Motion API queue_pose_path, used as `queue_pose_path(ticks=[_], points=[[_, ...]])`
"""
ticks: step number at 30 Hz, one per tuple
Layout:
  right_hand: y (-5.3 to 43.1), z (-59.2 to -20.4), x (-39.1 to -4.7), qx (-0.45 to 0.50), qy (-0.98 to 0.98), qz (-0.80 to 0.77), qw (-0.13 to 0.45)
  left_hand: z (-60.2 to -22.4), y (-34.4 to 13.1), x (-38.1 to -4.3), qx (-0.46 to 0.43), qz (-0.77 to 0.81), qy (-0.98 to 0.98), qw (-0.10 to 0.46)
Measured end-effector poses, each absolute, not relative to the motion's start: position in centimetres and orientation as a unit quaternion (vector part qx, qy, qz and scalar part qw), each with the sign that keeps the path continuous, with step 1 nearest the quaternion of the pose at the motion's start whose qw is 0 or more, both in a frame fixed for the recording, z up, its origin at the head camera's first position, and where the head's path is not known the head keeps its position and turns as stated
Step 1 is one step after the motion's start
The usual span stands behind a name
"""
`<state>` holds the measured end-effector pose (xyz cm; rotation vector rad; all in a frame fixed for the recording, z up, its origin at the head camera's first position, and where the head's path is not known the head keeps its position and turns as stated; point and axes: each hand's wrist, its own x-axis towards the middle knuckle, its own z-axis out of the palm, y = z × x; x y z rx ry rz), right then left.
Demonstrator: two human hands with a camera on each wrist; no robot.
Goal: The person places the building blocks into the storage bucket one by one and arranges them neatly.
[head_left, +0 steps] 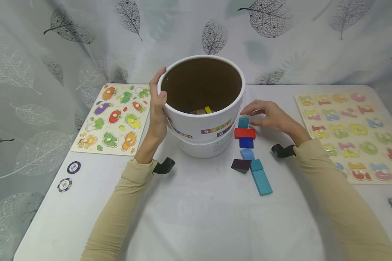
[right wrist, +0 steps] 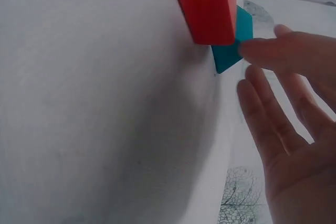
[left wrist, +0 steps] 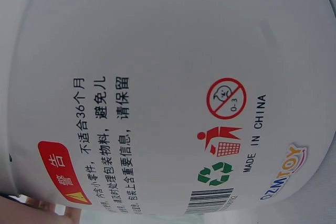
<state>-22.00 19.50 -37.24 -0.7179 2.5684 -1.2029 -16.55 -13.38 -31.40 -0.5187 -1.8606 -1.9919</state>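
Note:
A white bucket (head_left: 196,125) stands at the back middle in the head view, a yellow block (head_left: 208,110) visible inside. My left hand (head_left: 158,112) holds its left side, fingertips and thumb at the rim; the left wrist view shows the bucket's printed wall (left wrist: 168,40) and a few fingers. My right hand (head_left: 269,114) is beside a teal block (head_left: 243,123), fingers loosely bent and apart, with nothing seen between them. In the right wrist view a fingertip overlaps the teal block (right wrist: 228,56); I cannot tell whether it touches. Nearest to it lies a red block (head_left: 245,133).
A dark blue block (head_left: 246,142), a light blue piece (head_left: 247,154), a dark block (head_left: 241,165) and a long teal block (head_left: 262,182) continue toward the front. A vegetable puzzle board (head_left: 117,119) lies left, a number puzzle board (head_left: 356,127) right. Two chips (head_left: 73,167) lie front left.

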Motion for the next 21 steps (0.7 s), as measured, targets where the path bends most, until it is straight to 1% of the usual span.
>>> queue_pose_path(ticks=[5,8,16,21], points=[[19.0,-37.9,-22.3,-0.249,0.880,-0.379,0.142,-31.4,-13.3,-16.6,-0.182,-0.703,-0.662,0.186],[19.0,-38.0,-22.2,-0.240,0.887,-0.366,0.148,-31.5,-13.3,-16.6,-0.183,-0.701,-0.663,0.188],[20.7,-37.1,-21.6,-0.217,0.913,-0.320,0.133,-31.4,-13.1,-16.6,-0.188,-0.702,-0.659,0.193],[21.6,-37.3,-21.2,-0.206,0.915,-0.327,0.115,-31.3,-13.1,-16.5,-0.185,-0.706,-0.657,0.189]])
